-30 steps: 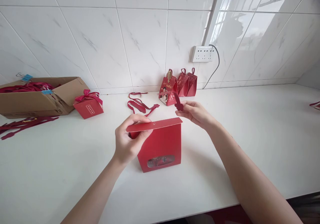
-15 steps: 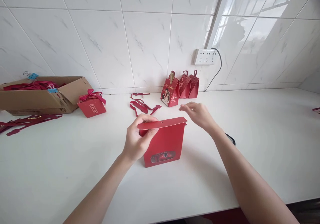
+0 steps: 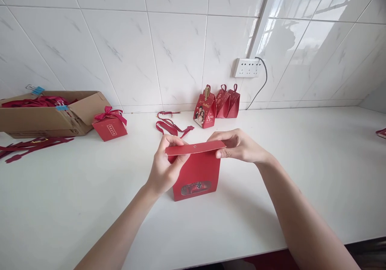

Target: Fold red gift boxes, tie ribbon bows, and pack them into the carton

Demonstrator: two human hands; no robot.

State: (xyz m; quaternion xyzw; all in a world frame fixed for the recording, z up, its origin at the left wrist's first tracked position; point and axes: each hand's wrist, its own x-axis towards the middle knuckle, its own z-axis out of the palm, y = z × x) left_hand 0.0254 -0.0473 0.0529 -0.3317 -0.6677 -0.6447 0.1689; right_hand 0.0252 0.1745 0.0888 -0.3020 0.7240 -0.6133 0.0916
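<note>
A red gift box (image 3: 197,171) stands upright on the white table in front of me. It has a folded top flap with a small hole, and an oval window low on its near face shows something dark and red inside. My left hand (image 3: 165,167) pinches the flap's left end between thumb and fingers. At the right end, my right hand (image 3: 241,147) has its thumb on the near side and its fingers behind the flap, gripping the box's top. The far side of the box is hidden.
Against the tiled wall stand several small red gift boxes (image 3: 205,111) with loop handles. Loose red ribbons (image 3: 170,127) lie to their left. A red box with a bow (image 3: 111,127) sits beside a cardboard box (image 3: 45,117) of red ribbons. A power socket (image 3: 247,68) is on the wall.
My right hand has come down and left from above the table onto the right end of the box's top and closed there. The left hand and the box have hardly moved.
</note>
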